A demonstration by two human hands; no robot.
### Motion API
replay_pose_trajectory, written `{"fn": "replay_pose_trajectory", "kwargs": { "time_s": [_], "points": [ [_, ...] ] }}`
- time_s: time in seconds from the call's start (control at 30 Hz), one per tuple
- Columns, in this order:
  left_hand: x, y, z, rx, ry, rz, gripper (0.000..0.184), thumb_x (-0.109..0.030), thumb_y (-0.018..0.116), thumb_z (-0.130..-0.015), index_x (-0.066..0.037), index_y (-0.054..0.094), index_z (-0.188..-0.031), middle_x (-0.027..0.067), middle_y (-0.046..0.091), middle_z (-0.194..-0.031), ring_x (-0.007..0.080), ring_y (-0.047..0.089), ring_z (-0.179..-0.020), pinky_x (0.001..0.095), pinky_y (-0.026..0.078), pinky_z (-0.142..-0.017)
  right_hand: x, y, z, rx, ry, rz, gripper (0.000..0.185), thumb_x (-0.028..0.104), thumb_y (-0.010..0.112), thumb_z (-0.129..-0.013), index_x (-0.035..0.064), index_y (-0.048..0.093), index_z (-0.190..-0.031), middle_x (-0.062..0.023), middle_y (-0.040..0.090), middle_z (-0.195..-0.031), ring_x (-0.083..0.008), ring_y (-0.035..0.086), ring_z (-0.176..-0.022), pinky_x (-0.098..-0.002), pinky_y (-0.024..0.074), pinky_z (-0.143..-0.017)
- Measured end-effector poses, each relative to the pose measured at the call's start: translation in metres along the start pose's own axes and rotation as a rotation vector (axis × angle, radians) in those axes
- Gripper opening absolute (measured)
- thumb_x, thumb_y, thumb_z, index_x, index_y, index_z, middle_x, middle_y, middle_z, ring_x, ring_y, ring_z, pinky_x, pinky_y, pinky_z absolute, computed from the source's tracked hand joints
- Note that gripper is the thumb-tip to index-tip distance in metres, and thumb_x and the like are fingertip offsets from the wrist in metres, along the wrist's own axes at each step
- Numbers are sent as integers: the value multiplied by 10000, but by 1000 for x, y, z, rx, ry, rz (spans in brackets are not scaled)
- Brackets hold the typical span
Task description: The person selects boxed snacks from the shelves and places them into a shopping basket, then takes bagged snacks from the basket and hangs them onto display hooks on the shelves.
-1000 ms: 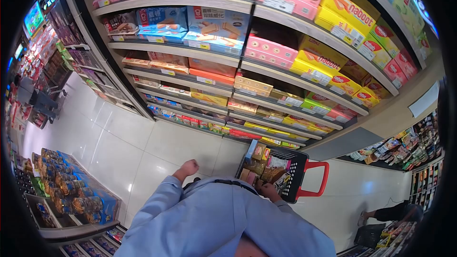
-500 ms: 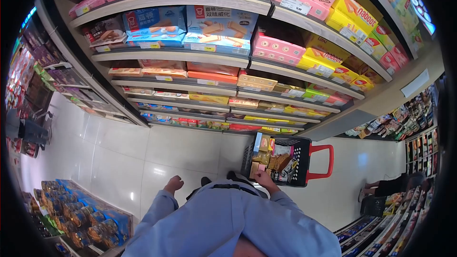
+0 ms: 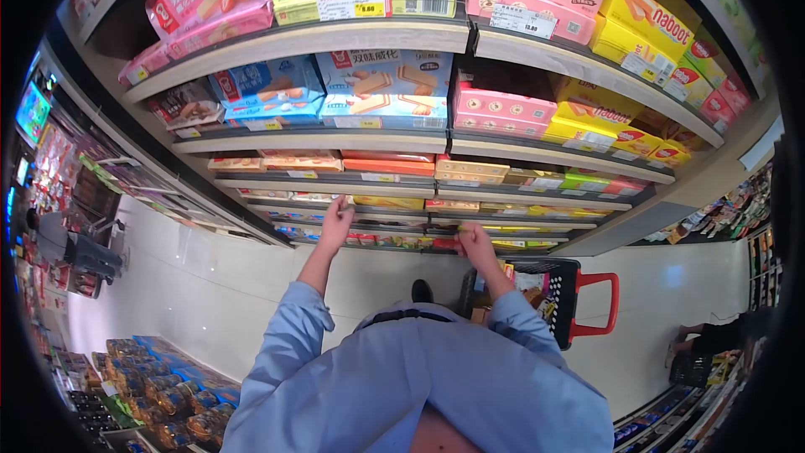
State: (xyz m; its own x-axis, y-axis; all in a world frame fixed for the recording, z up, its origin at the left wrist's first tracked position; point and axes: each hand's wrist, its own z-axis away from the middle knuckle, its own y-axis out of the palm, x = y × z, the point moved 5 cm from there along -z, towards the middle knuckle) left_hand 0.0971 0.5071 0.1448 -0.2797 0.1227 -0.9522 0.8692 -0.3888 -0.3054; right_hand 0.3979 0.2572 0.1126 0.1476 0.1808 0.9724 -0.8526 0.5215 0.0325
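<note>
My left hand point(image 3: 338, 222) is raised before the lower shelves, its fingers curled together; whether anything small is between them cannot be made out. To its right, my right hand point(image 3: 475, 245) is also closed, near the bottom shelves and above the basket's left end. What it may hold is too small to tell. The black shopping basket point(image 3: 567, 306) with a red handle point(image 3: 615, 302) holds several packages, partly hidden by my right forearm. Orange packets point(image 3: 387, 164) lie on the shelf above my left hand, and tan boxes point(image 3: 471, 169) are on the shelf above my right hand.
Shelves point(image 3: 335, 46) of boxed wafers and biscuits span the view ahead. Stacked jars point(image 3: 168, 394) stand at lower left. One person point(image 3: 75, 247) is at far left beside a cart; another person point(image 3: 721, 335) is at far right near a dark basket point(image 3: 691, 369).
Both my hands have risen and reached forward toward the lower shelves. My right hand has left the basket's contents. The shelves appear closer, and one dark shoe shows in front of me.
</note>
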Motion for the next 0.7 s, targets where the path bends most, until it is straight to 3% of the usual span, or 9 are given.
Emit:
{"fn": "replay_pose_trajectory", "kwargs": {
  "time_s": [0.03, 0.13, 0.23, 0.27, 0.37, 0.47, 0.57, 0.6, 0.7],
  "points": [
    [-22, -4, -21, 20, 3, 14, 504, -153, 612, -937, -5, 425, -1380, 95, 601, -1123, 150, 588, -957, 274, 506, -804, 27, 12, -20, 9, -41, 14, 215, 136, 536, -974, 45, 485, -1163, -73, 656, -897, -120, 611, -668, -251, 499, -560],
    [-44, -9, -76, -64, 53, 113, 455, -94, 608, -921, 14, 428, -1325, 39, 585, -976, 111, 557, -896, 262, 478, -814, 91, 41, -67, 66, -133, -56, 306, 131, 546, -956, 5, 443, -1216, -97, 664, -907, -139, 631, -680, -263, 518, -565],
    [-57, -12, -112, -4, 90, 87, 260, -59, 593, -922, 1, 487, -1151, 25, 566, -916, 96, 523, -803, 259, 467, -747, 129, 55, -113, 58, -146, 104, 244, 98, 591, -896, -8, 506, -1099, -76, 642, -762, -132, 623, -629, -270, 481, -512],
    [-54, -13, -113, -10, 57, 50, 219, -50, 584, -923, -4, 490, -1116, 22, 561, -899, 94, 519, -788, 260, 465, -733, 138, 59, -121, 162, -109, 145, 187, 133, 598, -890, -20, 556, -989, -83, 631, -720, -141, 633, -621, -268, 486, -511],
    [-61, -9, -122, -8, 16, 4, 125, -29, 561, -926, -16, 499, -1034, 15, 544, -847, 94, 512, -750, 264, 462, -698, 148, 70, -141, 81, -134, 142, 215, 191, 603, -899, -22, 597, -931, -92, 642, -742, -156, 642, -629, -274, 497, -516],
    [-91, -3, -108, 8, -44, 92, 94, -16, 552, -922, -28, 494, -995, 6, 512, -797, 111, 515, -722, 283, 467, -679, 139, 78, -160, 139, -111, 144, 271, 228, 609, -902, -24, 625, -1001, -87, 660, -768, -163, 655, -663, -282, 526, -575],
    [-72, -6, -116, 55, -83, 94, 105, -8, 548, -917, -26, 501, -1009, 18, 528, -809, 119, 523, -705, 282, 470, -669, 102, 75, -183, 141, -10, 190, 261, 242, 614, -901, -6, 670, -961, -80, 697, -812, -141, 656, -703, -285, 533, -651],
    [-57, -9, -123, 84, -57, 37, 103, -107, 562, -940, -52, 512, -1011, 37, 596, -906, 139, 603, -814, 286, 500, -645, 87, 74, -187, 140, 10, 168, 254, 247, 613, -900, 9, 686, -946, -74, 704, -820, -134, 655, -719, -281, 523, -657],
    [-52, -10, -128, 98, -172, 59, 117, -113, 556, -950, -44, 541, -1043, 51, 627, -936, 145, 619, -816, 288, 520, -656, 75, 66, -186, 165, 87, 81, 235, 259, 610, -894, 57, 728, -917, -53, 719, -838, -119, 649, -774, -269, 486, -668]
  ]
}}
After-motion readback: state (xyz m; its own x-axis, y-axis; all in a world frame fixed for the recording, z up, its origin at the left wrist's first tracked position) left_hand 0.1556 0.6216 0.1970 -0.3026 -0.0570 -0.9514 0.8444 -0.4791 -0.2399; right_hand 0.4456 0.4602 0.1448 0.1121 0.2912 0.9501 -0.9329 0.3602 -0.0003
